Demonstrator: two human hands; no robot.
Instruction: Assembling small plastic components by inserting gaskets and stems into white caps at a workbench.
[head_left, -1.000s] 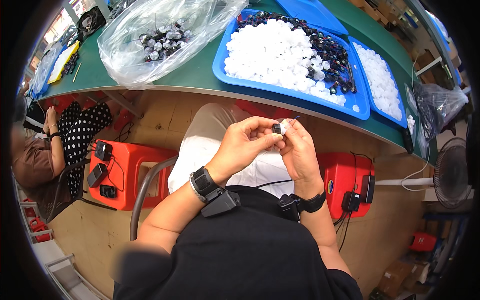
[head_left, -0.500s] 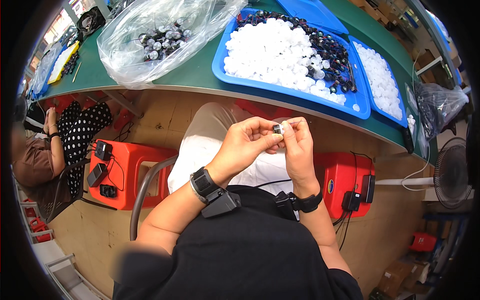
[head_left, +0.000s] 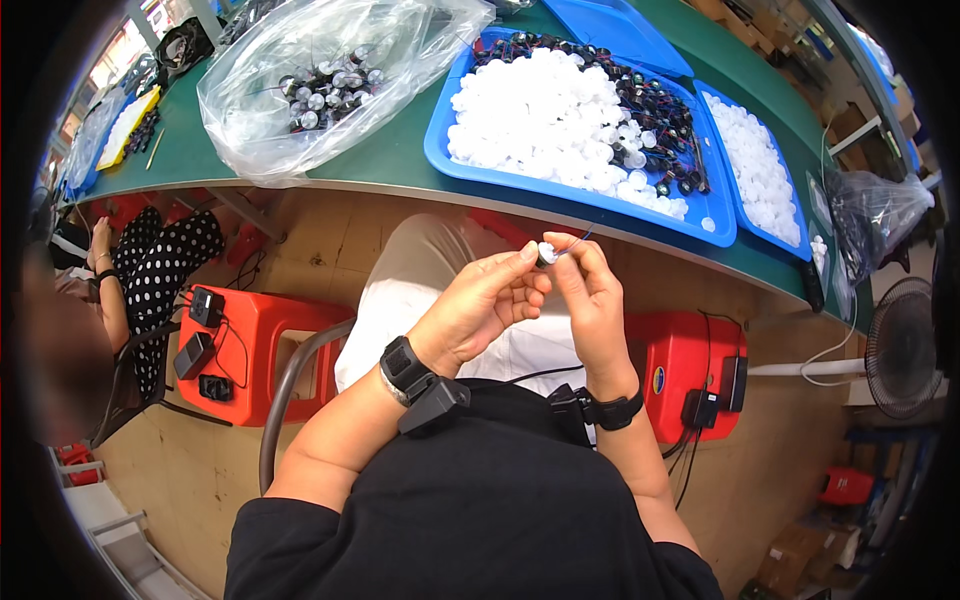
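In front of my lap, my left hand (head_left: 487, 305) pinches a small round black part with a white cap (head_left: 547, 254) at its left side, between thumb and finger. The other fingers of that hand are loosely curled. My right hand (head_left: 592, 305) closes thumb and forefinger at the part's right side, where thin dark wires (head_left: 580, 241) stick out. How the cap sits on the black body is too small to make out. Ahead of both hands is a blue tray (head_left: 570, 205) with many white caps (head_left: 540, 110) and black wired parts (head_left: 655, 120).
A second blue tray of white caps (head_left: 755, 150) stands at the right. A clear plastic bag (head_left: 250, 130) of black parts lies left on the green table (head_left: 400, 165). Red stools (head_left: 265, 350) flank me; a fan (head_left: 903, 345) stands right. Another person sits at the left.
The small part has turned in my fingers and shows its white cap more. My left thumb and finger have shifted, with the other fingers opened a little. The wires now point up right.
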